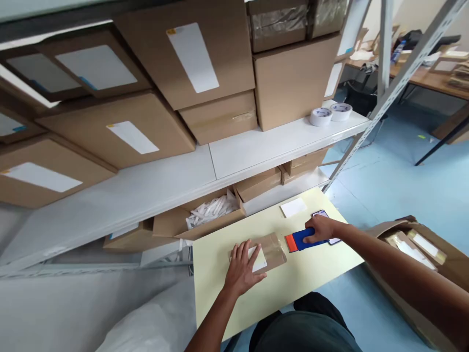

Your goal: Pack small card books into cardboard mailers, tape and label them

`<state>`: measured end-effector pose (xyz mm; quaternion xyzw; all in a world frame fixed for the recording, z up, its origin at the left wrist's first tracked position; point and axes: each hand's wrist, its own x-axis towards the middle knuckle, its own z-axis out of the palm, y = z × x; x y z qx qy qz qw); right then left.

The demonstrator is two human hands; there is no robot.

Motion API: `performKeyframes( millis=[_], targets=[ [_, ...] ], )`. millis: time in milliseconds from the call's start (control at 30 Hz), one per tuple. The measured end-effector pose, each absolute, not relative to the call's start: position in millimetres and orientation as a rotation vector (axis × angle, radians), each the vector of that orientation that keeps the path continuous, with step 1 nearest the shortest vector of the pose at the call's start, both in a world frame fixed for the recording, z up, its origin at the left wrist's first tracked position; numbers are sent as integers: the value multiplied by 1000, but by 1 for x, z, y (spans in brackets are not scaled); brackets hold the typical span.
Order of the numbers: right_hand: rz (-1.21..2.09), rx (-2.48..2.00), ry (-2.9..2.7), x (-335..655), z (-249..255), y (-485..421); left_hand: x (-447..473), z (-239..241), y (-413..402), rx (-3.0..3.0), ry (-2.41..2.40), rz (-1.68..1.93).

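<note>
My left hand (242, 266) lies flat with spread fingers on a small brown packet (273, 249) that has a white label, on the pale yellow table (286, 288). My right hand (321, 228) is curled over a blue scraper with an orange edge (297, 241), pressing or gripping its blue handle. Under my right wrist lies a phone (321, 214), partly hidden. A white card (293, 207) rests near the table's far edge.
White metal shelving (227, 161) holds stacked cardboard boxes (293, 83) and two tape rolls (330, 114). Lower shelf boxes hold white strips (210, 211). An open carton (414, 244) stands on the blue floor at right. A white sack (154, 322) sits at lower left.
</note>
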<state>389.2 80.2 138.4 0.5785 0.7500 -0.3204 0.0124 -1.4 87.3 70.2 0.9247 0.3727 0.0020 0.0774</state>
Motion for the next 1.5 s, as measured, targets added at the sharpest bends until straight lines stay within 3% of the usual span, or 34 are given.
performKeyframes(
  millis=[500, 800, 1100, 1300, 1500],
  targets=[
    [-835, 1937, 2051, 349, 145, 83, 3, 82, 85, 3008, 1001, 52],
    [-714, 2075, 1905, 308, 117, 51, 11, 71, 79, 3141, 898, 153],
    [-681, 2422, 1864, 306, 47, 0, 14, 74, 75, 3143, 942, 127],
    [-564, 2744, 2092, 285, 52, -8, 13, 71, 75, 3108, 949, 154],
    [-1027, 2792, 2615, 207, 47, 0, 14, 70, 75, 3106, 968, 185]
  ],
)
